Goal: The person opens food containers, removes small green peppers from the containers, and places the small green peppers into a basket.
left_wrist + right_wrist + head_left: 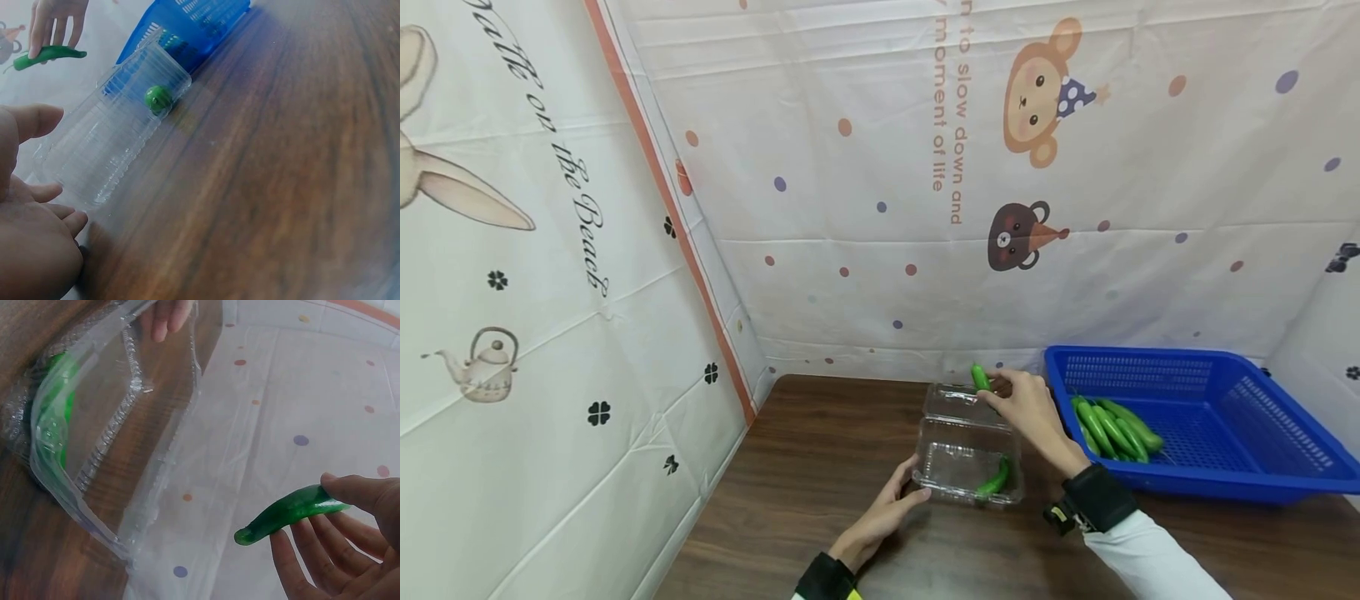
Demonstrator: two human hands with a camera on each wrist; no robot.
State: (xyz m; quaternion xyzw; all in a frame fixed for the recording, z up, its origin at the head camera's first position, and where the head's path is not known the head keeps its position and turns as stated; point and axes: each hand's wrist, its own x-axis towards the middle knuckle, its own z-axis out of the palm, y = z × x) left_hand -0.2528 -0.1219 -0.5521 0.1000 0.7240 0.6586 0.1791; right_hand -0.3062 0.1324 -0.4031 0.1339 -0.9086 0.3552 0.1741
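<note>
My right hand (1026,408) pinches a green chili pepper (290,514) between thumb and fingers, above the raised lid of a clear plastic clamshell box (951,468). The box stands with its lid tipped back, and another green chili pepper (995,477) lies at the right inside it. At the box's left end is my left hand (883,510), thumb and fingers spread around the near left corner. In the left wrist view its thumb (40,120) and fingertips (72,219) are fairly straight beside the clear wall.
A blue plastic basket (1210,479) stands to the right, with several green chili peppers (1116,429) heaped at its left side. The brown wooden table (820,450) meets printed white cloth (865,308) at the back and left.
</note>
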